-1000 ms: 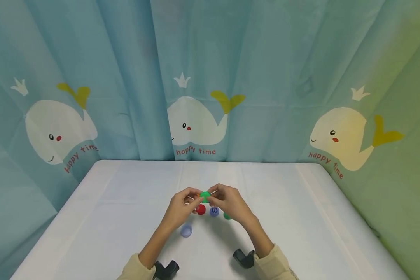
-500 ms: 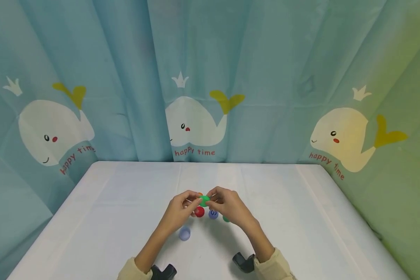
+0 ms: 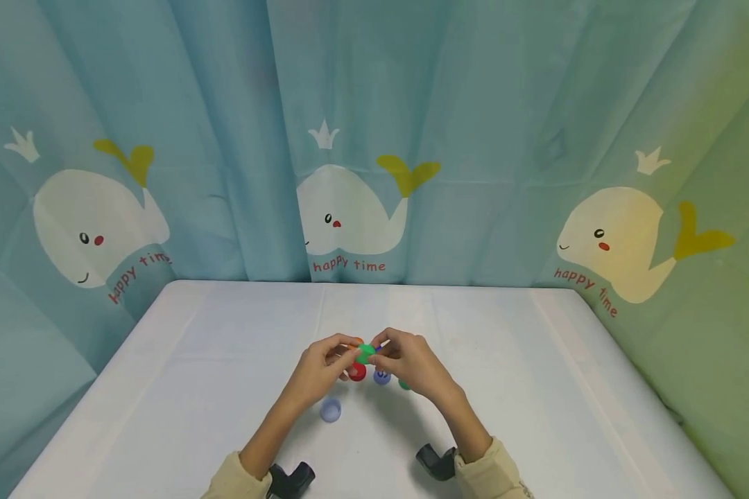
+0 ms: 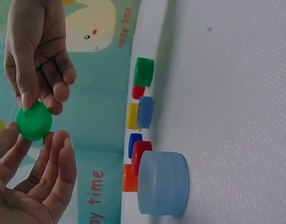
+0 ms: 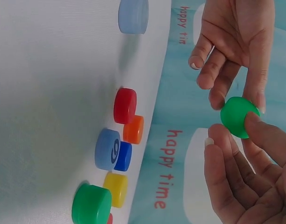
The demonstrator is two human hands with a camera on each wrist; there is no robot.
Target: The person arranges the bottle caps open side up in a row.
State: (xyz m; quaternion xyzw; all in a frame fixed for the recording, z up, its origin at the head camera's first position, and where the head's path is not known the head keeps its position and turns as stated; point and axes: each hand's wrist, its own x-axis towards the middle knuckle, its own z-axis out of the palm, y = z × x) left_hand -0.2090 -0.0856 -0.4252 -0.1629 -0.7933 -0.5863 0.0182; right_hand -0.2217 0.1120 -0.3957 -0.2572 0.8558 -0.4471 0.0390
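A green bottle cap is held up above the table between both hands. My left hand pinches one edge of it with thumb and fingertips. My right hand pinches the opposite edge, its thumb lying on the cap's flat face. The other fingers of both hands curve loosely away from it. Behind and below the hands stand several more caps: a red one, an orange one, a light blue one with a dark mark, a dark blue one, a yellow one and a green one.
A separate light blue cap sits nearer the person, beside the left forearm. Part of another red cap shows behind the standing green one. The white table ends at a blue curtain printed with whales.
Both hands keep their pinch on the green cap and stay nearly in place. The head view has shifted slightly, and a sliver of dark blue now shows by the right fingertips.
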